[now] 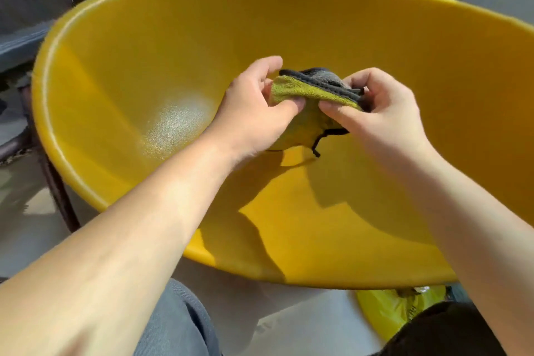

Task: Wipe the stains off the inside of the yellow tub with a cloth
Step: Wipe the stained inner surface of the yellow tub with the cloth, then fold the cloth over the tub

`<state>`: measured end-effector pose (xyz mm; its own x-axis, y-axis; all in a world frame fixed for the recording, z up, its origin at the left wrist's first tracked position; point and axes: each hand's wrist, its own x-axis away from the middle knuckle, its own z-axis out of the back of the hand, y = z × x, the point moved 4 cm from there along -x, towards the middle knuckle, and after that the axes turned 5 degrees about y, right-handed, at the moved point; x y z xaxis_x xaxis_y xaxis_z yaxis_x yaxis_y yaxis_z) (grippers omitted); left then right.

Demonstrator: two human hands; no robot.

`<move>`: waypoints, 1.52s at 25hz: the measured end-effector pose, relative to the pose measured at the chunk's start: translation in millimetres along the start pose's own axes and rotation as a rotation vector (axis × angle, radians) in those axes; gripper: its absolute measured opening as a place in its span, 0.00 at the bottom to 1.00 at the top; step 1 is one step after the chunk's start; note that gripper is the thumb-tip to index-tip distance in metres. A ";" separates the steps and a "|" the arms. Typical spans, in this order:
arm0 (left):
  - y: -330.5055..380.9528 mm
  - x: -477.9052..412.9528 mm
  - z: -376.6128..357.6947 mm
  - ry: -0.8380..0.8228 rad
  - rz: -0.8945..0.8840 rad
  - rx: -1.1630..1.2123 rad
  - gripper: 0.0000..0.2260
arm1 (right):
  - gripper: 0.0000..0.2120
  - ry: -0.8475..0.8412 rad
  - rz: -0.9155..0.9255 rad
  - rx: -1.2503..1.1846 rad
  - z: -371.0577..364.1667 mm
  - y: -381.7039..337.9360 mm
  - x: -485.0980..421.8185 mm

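Observation:
A large yellow tub (pixel 121 46) fills most of the view, tilted toward me, its inner wall glossy with a bright glare patch on the left. Above its middle I hold a folded cloth (pixel 300 89), yellow-green on one side and grey on the other, with a dark stitched edge. My left hand (pixel 254 107) pinches the cloth's left end between thumb and fingers. My right hand (pixel 378 113) pinches its right end. The cloth hangs above the tub's floor, apart from the wall. I can make out no stains in this view.
A dark metal frame (pixel 55 182) stands left of the tub. A yellow plastic bag (pixel 387 312) lies on the pale floor under the tub's near rim. My knees are at the bottom edge. White surfaces stand behind the tub.

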<state>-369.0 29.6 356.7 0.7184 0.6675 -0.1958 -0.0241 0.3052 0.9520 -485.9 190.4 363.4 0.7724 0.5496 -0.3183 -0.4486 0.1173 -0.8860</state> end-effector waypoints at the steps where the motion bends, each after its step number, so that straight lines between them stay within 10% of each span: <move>1: 4.5 4.4 3.5 -0.031 -0.002 -0.005 0.22 | 0.12 -0.025 0.005 -0.027 1.4 -4.9 2.5; 8: -36.3 59.2 -5.7 -0.446 0.307 -0.595 0.09 | 0.12 -0.568 -0.281 0.379 -36.7 44.3 44.8; 13: -56.7 59.1 -9.4 -0.598 0.495 -0.576 0.09 | 0.09 -0.876 -0.559 0.311 -47.2 71.9 54.9; 19: -110.5 26.3 -14.3 -0.285 0.426 -0.538 0.25 | 0.20 -0.408 -0.549 0.398 -56.0 119.4 27.1; 25: -145.7 36.9 -37.8 -0.354 0.604 -1.052 0.39 | 0.27 -0.484 -0.548 0.726 -79.6 147.9 42.0; 33: -143.7 52.3 -39.5 -0.354 1.059 -0.406 0.10 | 0.14 -0.428 -0.983 0.166 -81.7 136.3 45.2; 38: -85.5 36.3 2.7 -0.155 0.816 -0.201 0.05 | 0.11 -0.341 -0.838 -0.025 -84.7 84.8 40.5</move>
<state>-338.9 25.9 268.8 0.5094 0.6348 0.5811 -0.6875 -0.1060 0.7184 -454.5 152.5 246.8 0.6646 0.5078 0.5481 0.2138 0.5737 -0.7907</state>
